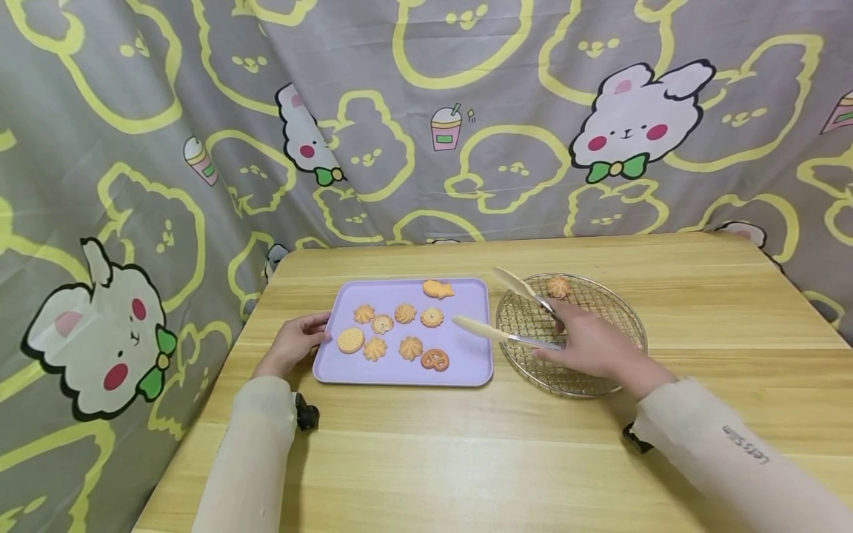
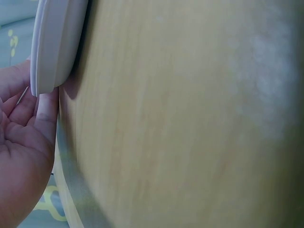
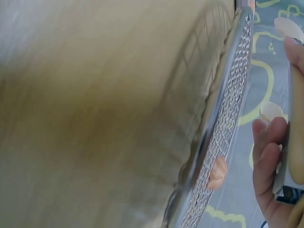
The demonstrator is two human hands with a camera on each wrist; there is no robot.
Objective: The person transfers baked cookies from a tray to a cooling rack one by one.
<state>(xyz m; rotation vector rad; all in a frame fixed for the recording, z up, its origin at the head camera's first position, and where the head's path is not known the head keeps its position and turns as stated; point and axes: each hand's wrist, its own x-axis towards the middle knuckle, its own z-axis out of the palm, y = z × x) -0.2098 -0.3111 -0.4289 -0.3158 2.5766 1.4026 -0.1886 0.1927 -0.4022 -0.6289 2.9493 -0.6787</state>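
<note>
At the left edge of a lilac tray (image 1: pixel 400 376), my left hand (image 1: pixel 293 344) grips the rim; the left wrist view has its fingers on either side of the tray's edge (image 2: pixel 57 47). My right hand (image 1: pixel 593 344) holds metal tongs (image 1: pixel 536 342) with cream tips, spread apart with nothing between them. They hang over the gap between the tray and a round wire rack (image 1: pixel 573 381). One swirled cookie (image 1: pixel 558 286) lies at the rack's far side. On the tray are several cookies, among them a fish-shaped one (image 1: pixel 437 289), a pretzel (image 1: pixel 435 360) and a round biscuit (image 1: pixel 350 340).
Tray and rack stand side by side on a wooden table (image 1: pixel 426 459). A grey patterned curtain (image 1: pixel 373 148) hangs behind the table and along its left side.
</note>
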